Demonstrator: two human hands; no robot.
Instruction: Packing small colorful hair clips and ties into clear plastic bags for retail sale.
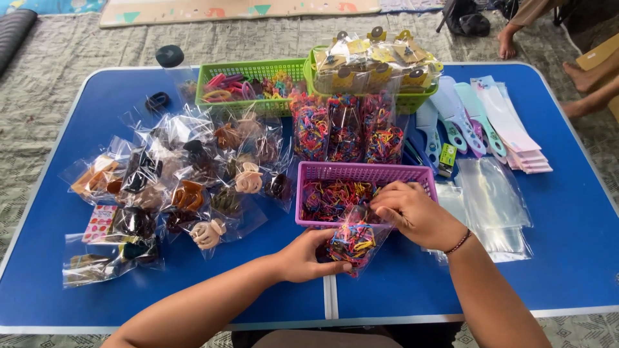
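My left hand holds the bottom of a small clear bag stuffed with colourful little elastic bands, just in front of a purple basket. My right hand pinches the bag's open top at the basket's front edge. The basket holds more loose colourful bands. A dark bead bracelet sits on my right wrist. Both forearms reach in from the near edge of the blue folding table.
Bagged hair claws cover the table's left. Filled band bags lean behind the purple basket. Two green baskets stand at the back. Packaged combs and empty clear bags lie right. Someone's bare feet rest beyond the far right corner.
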